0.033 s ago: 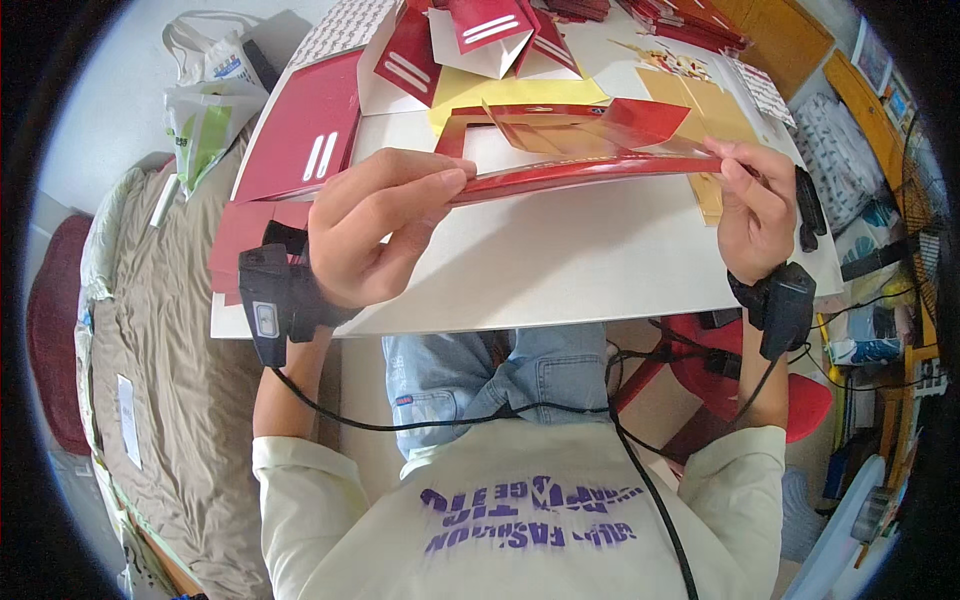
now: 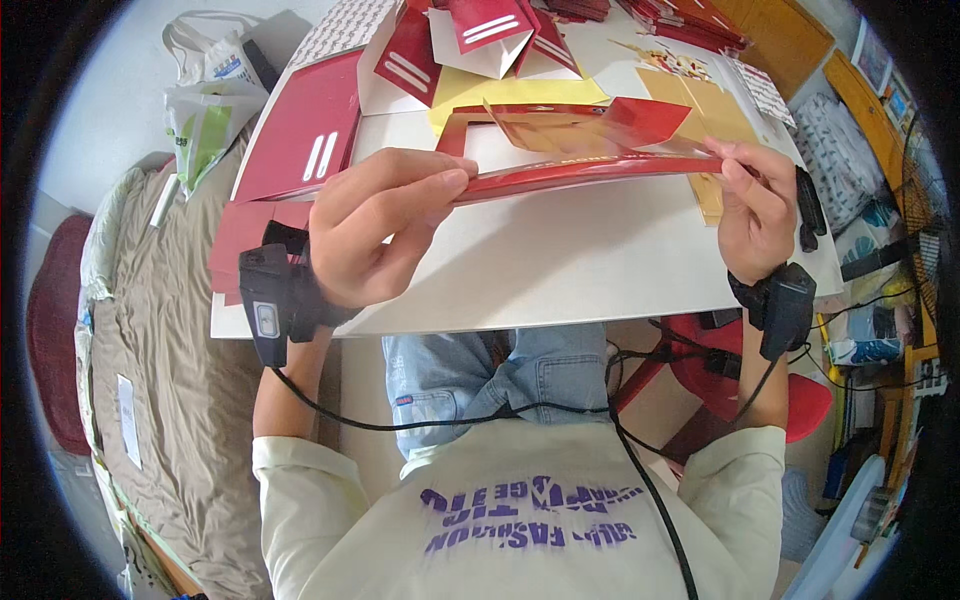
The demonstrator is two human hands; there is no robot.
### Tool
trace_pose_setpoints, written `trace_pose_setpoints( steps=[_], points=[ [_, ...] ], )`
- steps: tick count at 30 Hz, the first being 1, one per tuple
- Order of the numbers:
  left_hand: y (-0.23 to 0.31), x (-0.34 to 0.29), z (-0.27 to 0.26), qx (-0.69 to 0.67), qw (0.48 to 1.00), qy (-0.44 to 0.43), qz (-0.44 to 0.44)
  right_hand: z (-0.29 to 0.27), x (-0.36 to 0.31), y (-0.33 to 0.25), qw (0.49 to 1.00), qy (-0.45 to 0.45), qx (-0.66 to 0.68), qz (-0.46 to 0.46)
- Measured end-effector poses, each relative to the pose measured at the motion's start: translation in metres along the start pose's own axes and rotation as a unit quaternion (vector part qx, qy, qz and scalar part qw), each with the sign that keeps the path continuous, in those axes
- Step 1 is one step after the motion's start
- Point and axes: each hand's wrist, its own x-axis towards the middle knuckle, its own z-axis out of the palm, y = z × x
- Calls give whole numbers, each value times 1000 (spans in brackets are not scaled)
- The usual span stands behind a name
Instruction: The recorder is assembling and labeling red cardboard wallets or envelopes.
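Two hands hold one flat red cardboard box blank (image 2: pixel 590 150), lifted a little above the white table (image 2: pixel 560 260) and stretched almost level between them. The left hand (image 2: pixel 375 225) pinches the blank's left end, thumb below and fingers curled over the folded edge; the right hand (image 2: pixel 755 205) grips the right end the same way, fingertips on top. Each wrist carries one black strapped device, two in all, with thin black cables running back toward the body. Behind the held blank lie one yellow sheet (image 2: pixel 520 90), at least two folded red-and-white boxes (image 2: pixel 470 35) near the far edge, and one larger red flat piece with two white stripes (image 2: pixel 305 135) at the left, overhanging the table's left edge. More red and tan pieces are piled at the far right; their count cannot be told. The near half of the table, below the hands, is bare white surface up to its front edge. One white plastic bag (image 2: pixel 205 100) sits off the table's left corner.
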Motion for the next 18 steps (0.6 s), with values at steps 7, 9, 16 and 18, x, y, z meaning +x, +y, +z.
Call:
trace_pose_setpoints(
  steps=[7,9,16,18],
  points=[
    [-3,-4,4,38,999,-5,1,0,0,-3,1000,-2,-6,8],
    [-8,-4,6,42,999,-4,-5,2,2,0,1000,-5,-16,7],
    [-16,-3,3,185,974,-21,132,1,6,1,1000,14,-13,-6],
    [-14,-2,1,207,968,-35,140,1,6,0,1000,14,-13,-7]
  ],
)
